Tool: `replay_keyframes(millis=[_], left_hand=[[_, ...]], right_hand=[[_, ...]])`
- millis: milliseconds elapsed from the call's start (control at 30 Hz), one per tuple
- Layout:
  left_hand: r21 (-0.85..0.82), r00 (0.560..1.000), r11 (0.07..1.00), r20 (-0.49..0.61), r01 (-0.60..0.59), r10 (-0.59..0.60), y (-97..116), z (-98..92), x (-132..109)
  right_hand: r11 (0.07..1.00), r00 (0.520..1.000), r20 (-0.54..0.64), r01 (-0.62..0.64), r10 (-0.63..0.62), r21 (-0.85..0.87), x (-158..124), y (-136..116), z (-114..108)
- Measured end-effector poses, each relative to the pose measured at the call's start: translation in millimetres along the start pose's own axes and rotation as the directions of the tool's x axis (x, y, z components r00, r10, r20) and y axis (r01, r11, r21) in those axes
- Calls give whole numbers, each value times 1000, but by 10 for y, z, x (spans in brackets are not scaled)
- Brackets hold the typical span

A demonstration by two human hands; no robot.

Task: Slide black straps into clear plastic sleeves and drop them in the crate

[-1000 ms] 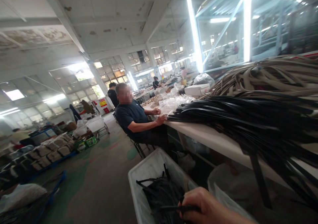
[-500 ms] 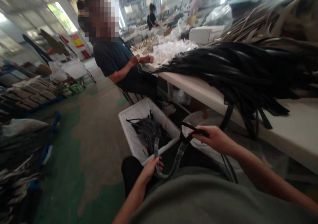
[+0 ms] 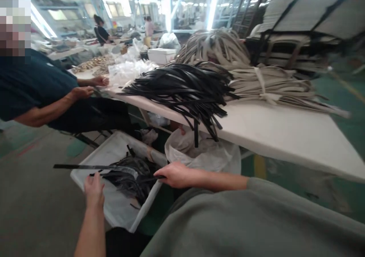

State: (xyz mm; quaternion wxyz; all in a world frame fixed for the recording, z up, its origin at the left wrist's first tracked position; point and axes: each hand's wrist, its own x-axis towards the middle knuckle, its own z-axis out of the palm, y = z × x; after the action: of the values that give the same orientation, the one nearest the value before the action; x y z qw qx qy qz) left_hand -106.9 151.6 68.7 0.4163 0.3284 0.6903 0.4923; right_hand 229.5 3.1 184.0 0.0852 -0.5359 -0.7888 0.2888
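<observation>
My left hand (image 3: 95,190) is closed over the near left side of a white bin (image 3: 119,217), its fingertips pinching a black strap (image 3: 75,167). My right hand (image 3: 174,174) grips a dark section of strap above the bin's right side. Between my hands the strap runs over the bin, partly covered in what looks like clear plastic film, and one flat end sticks out to the left. Inside the bin lies a tangled heap of black straps (image 3: 134,190), so where the held strap passes over the heap is hard to follow.
A pale table (image 3: 273,124) carries a pile of black straps (image 3: 182,86), beige strap bundles (image 3: 265,84) and clear plastic bags (image 3: 128,72). Under its edge stands a whitish sack (image 3: 205,154). A seated co-worker (image 3: 37,89) works at the left, hands at the table.
My view has swung right. The strap, looped near my lap before, is now stretched over the bin. Both hands have moved forward over it, the left farther out.
</observation>
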Motion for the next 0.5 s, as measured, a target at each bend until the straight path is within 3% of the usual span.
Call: replay_keyframes(millis=[67,133,200,300,400,500], left_hand=[[-25,999,999,30,37,-36,-172,-22,-188],[-31,978,986,138,165,-159,-390,-49,-526],[-17,929,947,201,320,-311,-610,-52,-915],[45,828,879,316,475,-464,-858,0,-1398],[161,732,879,498,449,-466,-957,77,-1626],[196,747,908,518,371,-417,-973,129,-1639]], right_hand=[[992,993,-9,-115,115,-45,-55,150,-47],[945,947,-57,-319,315,-76,-93,404,-85],[866,870,-78,-492,487,-86,-62,711,-84],[788,791,-22,-610,611,-86,75,1115,22],[728,727,53,-681,685,-72,165,1349,216],[687,685,69,-726,725,-17,112,1446,413]])
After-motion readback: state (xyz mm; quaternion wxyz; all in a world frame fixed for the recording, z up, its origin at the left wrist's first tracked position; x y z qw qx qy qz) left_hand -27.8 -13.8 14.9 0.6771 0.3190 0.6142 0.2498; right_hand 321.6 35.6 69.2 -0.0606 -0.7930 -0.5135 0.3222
